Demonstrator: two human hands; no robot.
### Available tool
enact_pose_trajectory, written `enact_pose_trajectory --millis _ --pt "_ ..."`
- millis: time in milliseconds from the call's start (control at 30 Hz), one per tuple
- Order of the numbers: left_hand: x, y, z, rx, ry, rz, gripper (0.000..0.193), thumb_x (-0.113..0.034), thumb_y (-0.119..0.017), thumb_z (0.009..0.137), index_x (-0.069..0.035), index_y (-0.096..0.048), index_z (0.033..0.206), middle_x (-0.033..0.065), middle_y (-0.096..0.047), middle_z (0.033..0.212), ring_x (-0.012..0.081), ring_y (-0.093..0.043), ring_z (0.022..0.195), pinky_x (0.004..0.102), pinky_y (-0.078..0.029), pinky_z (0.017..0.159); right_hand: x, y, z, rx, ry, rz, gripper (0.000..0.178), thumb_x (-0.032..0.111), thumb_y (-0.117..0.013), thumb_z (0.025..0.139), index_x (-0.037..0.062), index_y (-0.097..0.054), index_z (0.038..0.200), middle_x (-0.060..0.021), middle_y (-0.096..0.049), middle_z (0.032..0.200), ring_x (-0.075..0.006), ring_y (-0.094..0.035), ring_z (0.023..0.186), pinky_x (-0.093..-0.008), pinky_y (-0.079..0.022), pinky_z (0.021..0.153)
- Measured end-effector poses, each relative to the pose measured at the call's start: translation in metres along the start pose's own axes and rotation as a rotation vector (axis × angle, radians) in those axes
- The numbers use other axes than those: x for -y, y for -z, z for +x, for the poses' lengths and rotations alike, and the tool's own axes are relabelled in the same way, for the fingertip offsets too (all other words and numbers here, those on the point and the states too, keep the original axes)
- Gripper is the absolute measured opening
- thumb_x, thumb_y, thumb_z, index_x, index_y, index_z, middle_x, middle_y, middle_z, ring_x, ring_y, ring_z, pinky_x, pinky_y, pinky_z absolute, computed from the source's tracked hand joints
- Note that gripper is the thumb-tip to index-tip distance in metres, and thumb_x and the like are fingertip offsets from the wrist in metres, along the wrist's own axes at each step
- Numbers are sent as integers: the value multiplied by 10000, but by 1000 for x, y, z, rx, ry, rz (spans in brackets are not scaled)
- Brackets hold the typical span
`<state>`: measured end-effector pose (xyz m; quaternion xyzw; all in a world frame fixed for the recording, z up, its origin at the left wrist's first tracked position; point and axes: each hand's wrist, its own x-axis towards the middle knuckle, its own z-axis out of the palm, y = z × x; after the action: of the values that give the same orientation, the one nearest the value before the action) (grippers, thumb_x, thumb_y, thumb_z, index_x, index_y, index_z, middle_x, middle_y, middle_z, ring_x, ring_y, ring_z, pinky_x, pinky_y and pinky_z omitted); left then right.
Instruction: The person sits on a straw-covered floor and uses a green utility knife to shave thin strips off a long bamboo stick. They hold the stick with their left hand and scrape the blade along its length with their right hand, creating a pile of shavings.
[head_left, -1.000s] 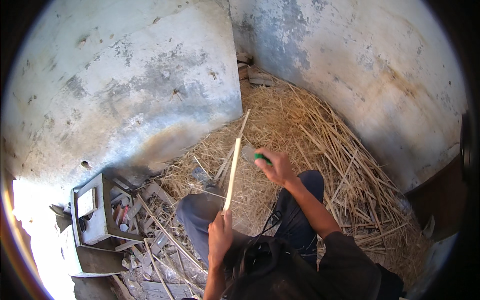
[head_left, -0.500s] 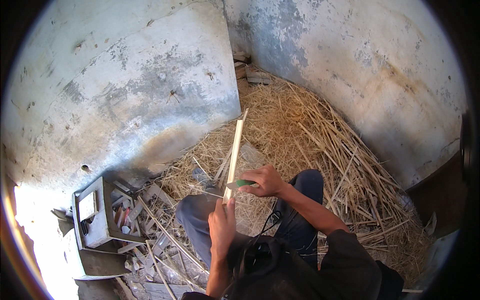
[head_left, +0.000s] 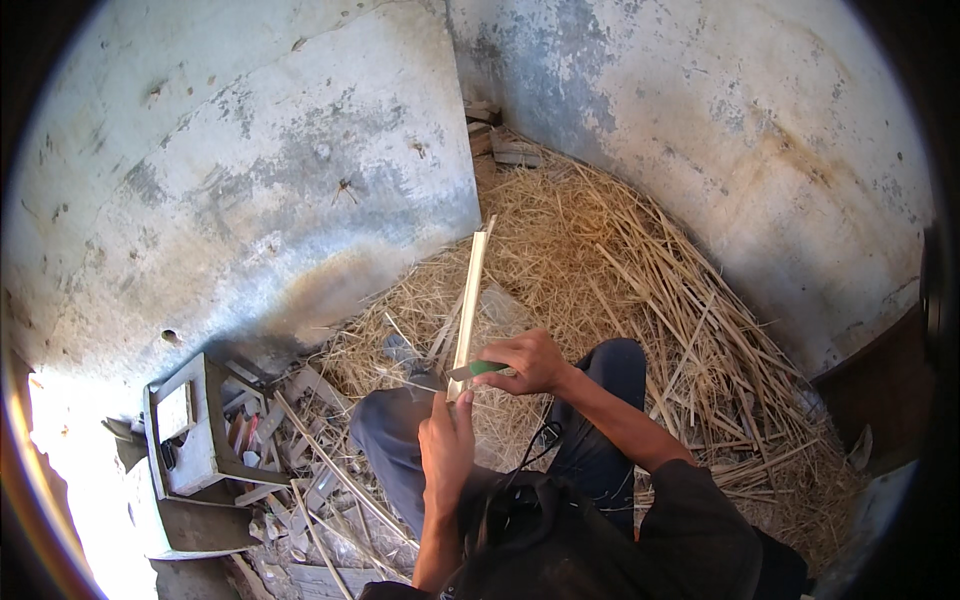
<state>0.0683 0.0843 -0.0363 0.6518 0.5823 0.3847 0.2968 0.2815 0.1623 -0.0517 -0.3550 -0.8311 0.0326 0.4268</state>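
- Blade (head_left: 460, 374) and pale strip (head_left: 471, 290) meet near the centre of the frame, with the green-handled knife (head_left: 488, 367) set crosswise over the strip's lower end.
- Left hand (head_left: 446, 438), just below the centre, has its fingers curled closely around the strip's near end, the thumb just beside the blade; the strip's far end points up the frame, over the straw (head_left: 560, 235).
- Right hand (head_left: 528, 362), right of the blade, has its fingers folded firmly around the knife's handle, with no gap showing.
- The step in hand looks to be a cut or shaving stroke at the strip's lower end; whether the edge has bitten in is too small to tell.
- The next move seems to call for a steady left grip, even pressure along the strip, and the left thumb kept clear of the edge.
- Around the work, loose slats (head_left: 690, 330) lie at the right, a worn wooden frame (head_left: 207, 425) stands at the lower left, and the left knee (head_left: 385, 425) is near the strip.
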Motion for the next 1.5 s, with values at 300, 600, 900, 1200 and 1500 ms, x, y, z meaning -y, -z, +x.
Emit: enact_pose_trajectory --millis 300,600,900,1200,1500 --pt "-10 5 -2 26 13 -39 356 -307 -609 1128 47 -635 1101 289 -646 723 541 -646 722 600 -465 660 -1 0 0 -53 32 -66 345 507 -809 944 167 -788 895 10 -761 760 -180 -689 549 -330 -514 503" --pt "-10 16 -19 123 138 -18 345 -288 -566 1141 41 -652 1083 304 -648 750 551 -658 763 586 -476 679 -12 9 5 -122 -91 -102 353 488 -806 951 135 -797 941 -31 -731 734 -219 -690 561 -372 -525 520" --pt "-10 23 -32 123 126 -32 325 -258 -568 1134 47 -649 1055 317 -643 771 568 -651 807 570 -484 666 -16 15 5 -136 -78 -172 403 518 -753 995 119 -790 950 -38 -740 754 -192 -671 554 -335 -507 502" --pt "23 32 -74 168 101 4 346 -274 -618 1111 51 -635 995 312 -641 734 548 -667 750 566 -478 622 -63 53 5 -463 -517 -32 578 606 -537 1106 92 -757 958 31 -519 592 -103 -440 475 -341 -323 432" --pt "9 33 -29 48 103 9 357 -266 -666 1099 42 -588 936 254 -587 642 446 -561 552 480 -433 562 -13 10 6 -81 -185 60 386 474 -731 1016 91 -759 978 -67 -725 755 -221 -708 610 -375 -531 549"
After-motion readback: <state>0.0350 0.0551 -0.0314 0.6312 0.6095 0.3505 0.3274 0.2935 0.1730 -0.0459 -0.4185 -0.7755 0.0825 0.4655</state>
